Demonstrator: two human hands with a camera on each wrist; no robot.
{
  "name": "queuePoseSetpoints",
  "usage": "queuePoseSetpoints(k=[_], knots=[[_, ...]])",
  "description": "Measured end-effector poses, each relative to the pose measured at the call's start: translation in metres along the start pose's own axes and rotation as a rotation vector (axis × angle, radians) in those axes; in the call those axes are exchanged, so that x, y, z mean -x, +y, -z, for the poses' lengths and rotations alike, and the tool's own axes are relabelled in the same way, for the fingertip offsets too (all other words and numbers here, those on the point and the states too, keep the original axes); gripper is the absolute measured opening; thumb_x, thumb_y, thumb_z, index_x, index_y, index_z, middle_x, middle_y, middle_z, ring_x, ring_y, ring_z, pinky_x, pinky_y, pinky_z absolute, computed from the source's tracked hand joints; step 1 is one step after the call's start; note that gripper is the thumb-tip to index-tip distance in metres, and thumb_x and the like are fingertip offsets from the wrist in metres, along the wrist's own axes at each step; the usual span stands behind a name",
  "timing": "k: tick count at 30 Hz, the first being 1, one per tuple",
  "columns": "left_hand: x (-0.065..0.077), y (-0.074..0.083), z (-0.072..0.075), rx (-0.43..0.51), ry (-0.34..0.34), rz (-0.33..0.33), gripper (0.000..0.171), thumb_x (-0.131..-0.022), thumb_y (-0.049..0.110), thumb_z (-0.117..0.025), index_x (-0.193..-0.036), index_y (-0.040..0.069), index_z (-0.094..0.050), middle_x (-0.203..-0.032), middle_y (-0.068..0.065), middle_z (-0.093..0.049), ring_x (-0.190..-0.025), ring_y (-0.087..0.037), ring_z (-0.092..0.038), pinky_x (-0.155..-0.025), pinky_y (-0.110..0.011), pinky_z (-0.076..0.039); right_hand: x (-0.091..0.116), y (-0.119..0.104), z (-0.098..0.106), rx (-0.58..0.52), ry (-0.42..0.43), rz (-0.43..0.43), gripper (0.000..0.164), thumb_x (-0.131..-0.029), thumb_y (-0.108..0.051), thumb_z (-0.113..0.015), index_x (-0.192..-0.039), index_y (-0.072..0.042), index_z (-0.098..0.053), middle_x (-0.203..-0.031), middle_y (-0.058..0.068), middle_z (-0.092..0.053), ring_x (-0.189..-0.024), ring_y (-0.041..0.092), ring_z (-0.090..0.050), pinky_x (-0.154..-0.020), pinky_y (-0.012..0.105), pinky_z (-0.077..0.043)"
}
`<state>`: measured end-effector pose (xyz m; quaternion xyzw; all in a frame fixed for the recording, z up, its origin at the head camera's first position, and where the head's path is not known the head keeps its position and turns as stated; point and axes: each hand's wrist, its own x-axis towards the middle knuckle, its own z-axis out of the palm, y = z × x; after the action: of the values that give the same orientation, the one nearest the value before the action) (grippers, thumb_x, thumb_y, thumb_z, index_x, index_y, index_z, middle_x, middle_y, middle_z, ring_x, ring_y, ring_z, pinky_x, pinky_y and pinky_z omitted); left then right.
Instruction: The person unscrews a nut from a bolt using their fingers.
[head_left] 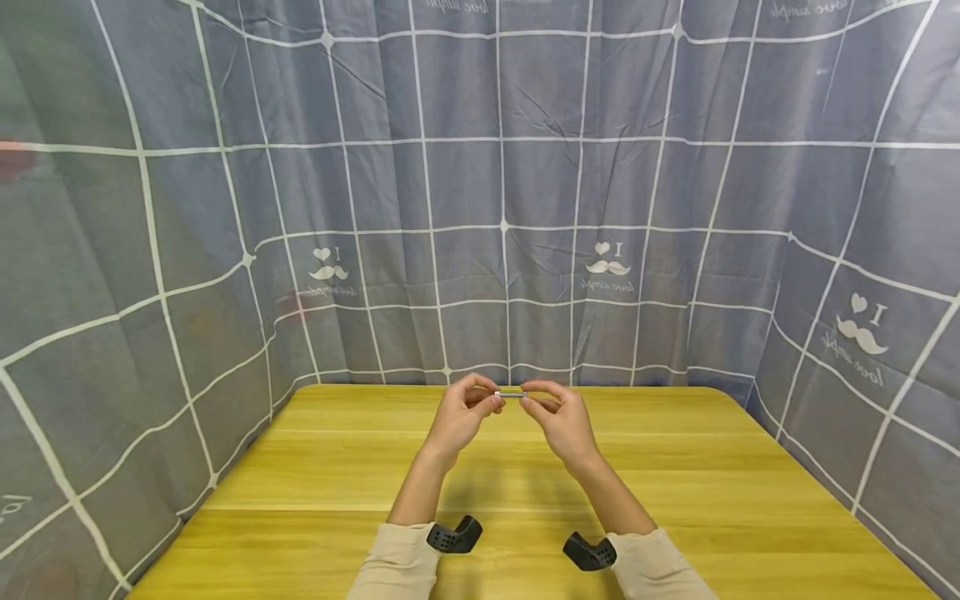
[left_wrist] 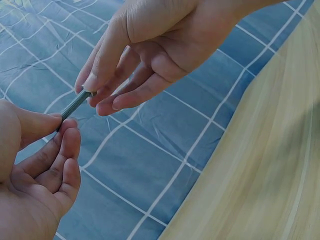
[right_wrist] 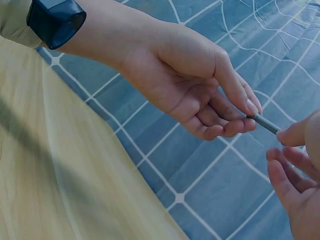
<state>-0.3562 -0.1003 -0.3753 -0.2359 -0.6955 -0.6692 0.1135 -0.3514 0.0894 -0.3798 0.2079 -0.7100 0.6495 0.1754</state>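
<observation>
A slim grey metal bolt [head_left: 512, 395] is held level above the far part of the table, between both hands. My left hand [head_left: 459, 418] pinches its left end with thumb and fingertips. At the other end, the thumb and fingers of my right hand [head_left: 564, 423] grip it the same way. Threads show along the bolt [left_wrist: 74, 105] in the left wrist view, with a small wider piece by the right fingertips; whether that is a head or a nut, I cannot tell. The right wrist view shows the bolt's middle [right_wrist: 266, 124], while fingertips hide both ends.
Below the hands lies a yellow wood-grain table [head_left: 337, 475]. Grey curtains [head_left: 465, 183] with white grid lines surround its back and sides. A black wrist device [head_left: 454, 535] sits at the left sleeve, and another black device [head_left: 589, 552] at the right.
</observation>
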Motion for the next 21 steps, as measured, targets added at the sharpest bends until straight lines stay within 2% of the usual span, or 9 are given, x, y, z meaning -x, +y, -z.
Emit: queuePoseSetpoints(k=[4,8,11,15,21], knots=[[0.0012,-0.0024,-0.0002,-0.006,0.004,-0.002,0.008,-0.101,0.0,-0.065,-0.108,-0.003,-0.064,-0.093,-0.01,-0.073,-0.097,-0.042,-0.066,-0.097,-0.055,-0.049,0.001,0.0004,-0.0005,-0.014,-0.011,-0.014,0.02,-0.096,0.001,-0.072,-0.116,0.004,-0.072,-0.12,0.019,-0.068,-0.109,0.034,-0.07,-0.093,0.038,-0.055],[0.0017,-0.0034,0.0,-0.006,0.006,-0.008,0.009,-0.101,0.001,-0.065,-0.109,-0.003,-0.064,-0.095,-0.015,-0.072,-0.098,-0.045,-0.066,-0.096,-0.053,-0.05,0.0013,0.0006,-0.0009,-0.029,-0.015,-0.015,0.02,-0.097,0.001,-0.071,-0.116,0.005,-0.071,-0.119,0.019,-0.067,-0.109,0.033,-0.07,-0.092,0.033,-0.054],[0.0014,-0.0029,-0.0003,-0.005,0.005,-0.012,0.009,-0.101,0.001,-0.065,-0.109,-0.004,-0.064,-0.096,-0.017,-0.072,-0.096,-0.039,-0.067,-0.097,-0.054,-0.05,0.0015,0.0006,-0.0007,-0.022,-0.011,-0.016,0.02,-0.098,-0.002,-0.071,-0.116,0.006,-0.071,-0.118,0.018,-0.068,-0.108,0.034,-0.07,-0.091,0.033,-0.053],[0.0006,-0.0019,-0.0009,-0.005,0.002,-0.011,0.01,-0.101,0.0,-0.064,-0.109,-0.005,-0.064,-0.094,-0.012,-0.073,-0.094,-0.035,-0.068,-0.097,-0.055,-0.05,0.0011,0.0014,-0.0001,-0.03,-0.01,-0.015,0.019,-0.099,-0.001,-0.069,-0.115,0.008,-0.069,-0.118,0.02,-0.068,-0.11,0.036,-0.069,-0.093,0.036,-0.052],[0.0003,-0.0012,-0.0013,-0.01,0.005,-0.009,0.008,-0.101,0.001,-0.064,-0.108,-0.004,-0.064,-0.093,-0.009,-0.073,-0.091,-0.028,-0.069,-0.096,-0.053,-0.05,0.0017,0.0006,0.0002,-0.026,-0.006,0.001,0.023,-0.098,0.002,-0.069,-0.121,0.005,-0.069,-0.133,0.02,-0.06,-0.118,0.038,-0.064,-0.098,0.041,-0.053]])
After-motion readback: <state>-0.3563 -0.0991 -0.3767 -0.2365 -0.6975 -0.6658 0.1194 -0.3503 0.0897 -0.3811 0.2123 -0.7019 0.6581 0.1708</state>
